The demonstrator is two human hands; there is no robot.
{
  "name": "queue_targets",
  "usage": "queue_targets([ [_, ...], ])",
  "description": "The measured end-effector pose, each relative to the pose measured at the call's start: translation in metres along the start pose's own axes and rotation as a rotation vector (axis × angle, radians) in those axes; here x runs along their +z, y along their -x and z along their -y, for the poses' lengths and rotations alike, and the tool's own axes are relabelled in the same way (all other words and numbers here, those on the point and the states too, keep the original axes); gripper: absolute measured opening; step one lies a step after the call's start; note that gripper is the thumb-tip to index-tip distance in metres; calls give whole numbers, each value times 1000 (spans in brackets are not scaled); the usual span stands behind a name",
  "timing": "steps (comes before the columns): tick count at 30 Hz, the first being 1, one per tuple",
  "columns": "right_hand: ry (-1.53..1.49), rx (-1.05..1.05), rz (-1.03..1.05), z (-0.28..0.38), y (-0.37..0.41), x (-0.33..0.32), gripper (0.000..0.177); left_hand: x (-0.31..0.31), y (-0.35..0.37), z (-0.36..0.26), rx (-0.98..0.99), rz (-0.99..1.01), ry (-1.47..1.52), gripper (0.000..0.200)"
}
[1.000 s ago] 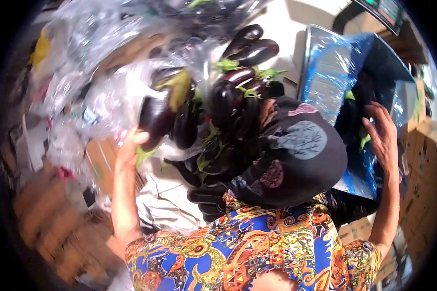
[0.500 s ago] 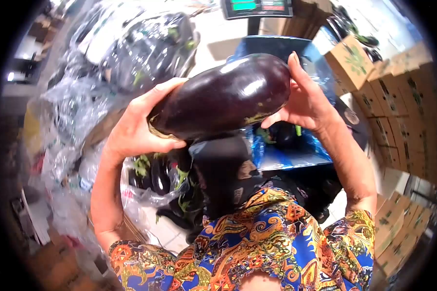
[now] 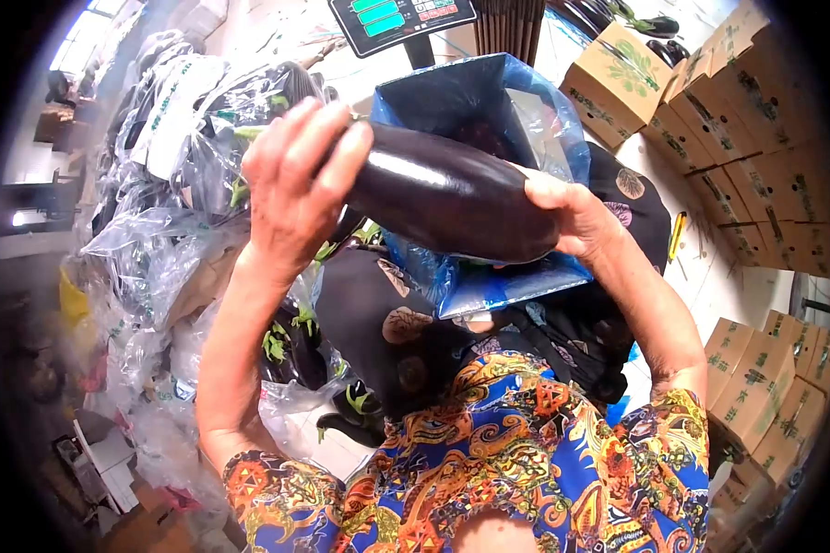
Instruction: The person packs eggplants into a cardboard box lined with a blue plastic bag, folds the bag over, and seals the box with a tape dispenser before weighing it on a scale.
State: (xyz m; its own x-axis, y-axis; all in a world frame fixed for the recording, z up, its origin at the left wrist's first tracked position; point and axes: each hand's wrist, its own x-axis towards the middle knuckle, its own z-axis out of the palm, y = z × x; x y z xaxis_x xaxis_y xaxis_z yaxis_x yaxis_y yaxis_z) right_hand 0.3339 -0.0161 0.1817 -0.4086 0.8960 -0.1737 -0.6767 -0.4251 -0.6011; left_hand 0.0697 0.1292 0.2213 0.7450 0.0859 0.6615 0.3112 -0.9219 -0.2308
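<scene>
A large, glossy dark purple eggplant [image 3: 452,194] is held between my two hands, tilted slightly down to the right. My left hand [image 3: 300,175] wraps around its stem end, hiding the stem. At the rounded end, my right hand [image 3: 567,212] grips it with the thumb on top. Directly beneath the eggplant stands a box lined with a blue plastic bag [image 3: 544,120]; its contents are mostly covered from view. More eggplants [image 3: 300,355] with green caps lie in clear plastic at my lower left.
A scale display [image 3: 401,18] with green digits rises behind the lined box. Printed cardboard boxes [image 3: 747,120] are stacked on the right, near a yellow cutter [image 3: 677,235] on the floor. Clear plastic bags [image 3: 148,249] heap up on the left, some holding eggplants.
The eggplant has been turned in my hands, and my left hand now grasps over its top at the stem end. My view has shifted, showing more of the blue-lined box.
</scene>
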Motion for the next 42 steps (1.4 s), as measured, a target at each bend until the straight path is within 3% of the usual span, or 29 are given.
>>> queue_targets([
  [2, 22, -5, -16, 2, 3, 12, 85, 2, -7, -2, -204, -19, 127, 67],
  [3, 19, -10, -40, 2, 7, 16, 85, -5, -10, -5, -230, 68, 190, 85],
  [6, 28, -68, -37, -1, 9, 19, 85, -7, -1, -6, -288, 7, 91, 89],
  [7, 25, -96, -52, -3, 12, 18, 84, -13, -10, -11, -406, -30, 108, 91],
  [8, 21, -123, -67, -6, 14, 17, 84, -13, -6, -11, -759, -22, 428, 85],
  [10, 73, -117, -70, -5, 16, 17, 82, -24, -20, 1, -1387, -52, 1665, 73],
  [11, 117, -108, -77, -7, 13, 16, 81, -15, -29, -1, -1400, 28, 1767, 59],
  [12, 162, -107, -86, -8, 10, 17, 81, 7, -19, -5, -1319, -16, 1634, 50],
  [13, 196, -18, -139, -7, 9, 27, 98, 12, -29, -10, -1328, -17, 1640, 47],
  [14, 235, -20, -39, -12, 7, 19, 89, 16, -36, -13, -1343, -18, 1649, 45],
  [16, 344, 122, -49, -11, 10, 1, 67, 34, -32, -11, -1383, 110, 1533, 45],
  [18, 799, 174, -98, 8, 12, -15, 52, 49, -25, -6, -1363, 248, 1450, 41],
  [21, 1785, -146, -112, -9, 1, -45, 39, 69, -32, -17, -1385, 518, 1315, 50],
  [22, 2000, -174, -31, -10, -2, -55, 45, 81, -32, -19, -1408, 601, 1294, 51],
  [24, 2358, -8, 23, -13, -15, -63, 50, 112, -21, -14, -1417, 661, 1350, 53],
  [26, 2422, 288, 94, -9, -24, -66, 52, 132, -22, -18, -1465, 668, 1404, 53],
  [28, 2483, 203, 101, -13, -21, -75, 49, 147, -22, -23, -1427, 756, 1366, 61],
  [30, 2527, 190, 129, -10, -18, -73, 46, 167, -19, -37, -1337, 810, 1130, 66],
  [31, 2537, 117, 120, -10, -16, -74, 42, 172, -16, -42, -1318, 789, 1198, 69],
  [32, 2550, 91, 100, -9, -15, -75, 40, 179, -15, -45, -1290, 801, 1024, 70],
  [35, 2599, -3, 42, -17, -12, -78, 34, 173, -18, -51, -1213, 765, 976, 72],
  [38, 2665, 96, 122, -13, -13, -62, 32, 176, -9, -67, -1150, 740, 741, 76],
  [40, 2609, 52, 101, -13, -12, -65, 31, 175, -4, -77, -1184, 653, 776, 78],
  [42, 2558, 37, 57, -10, -12, -63, 32, 182, -7, -81, -1212, 723, 705, 78],
])
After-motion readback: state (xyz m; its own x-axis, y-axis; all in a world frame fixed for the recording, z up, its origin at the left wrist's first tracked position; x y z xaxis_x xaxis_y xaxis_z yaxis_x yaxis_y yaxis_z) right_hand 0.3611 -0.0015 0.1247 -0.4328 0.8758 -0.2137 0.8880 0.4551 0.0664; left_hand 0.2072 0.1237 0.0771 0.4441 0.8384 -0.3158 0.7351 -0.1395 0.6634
